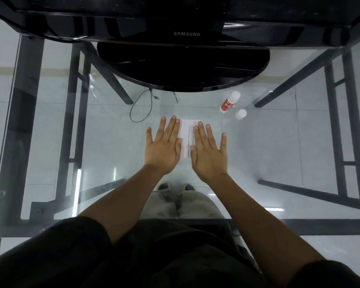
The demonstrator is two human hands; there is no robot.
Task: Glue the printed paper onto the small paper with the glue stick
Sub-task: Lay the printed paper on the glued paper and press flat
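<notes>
A white printed paper (pixel 186 138) with a line of small text lies flat on the glass table. My left hand (pixel 164 145) rests palm down on its left edge, fingers spread. My right hand (pixel 209 149) lies flat over its right edge, fingers spread too. Both hands hold nothing. I cannot tell whether a second, smaller paper lies beneath the printed one. The red and white glue stick (pixel 230 101) lies uncapped on the glass to the far right of the paper, and its white cap (pixel 240 114) stands just beside it.
A black Samsung monitor (pixel 187 34) with a round base (pixel 183 67) stands at the far edge of the glass table (pixel 279 142). Black table legs and a cable (pixel 141 107) show through the glass. My knees and shoes are visible below.
</notes>
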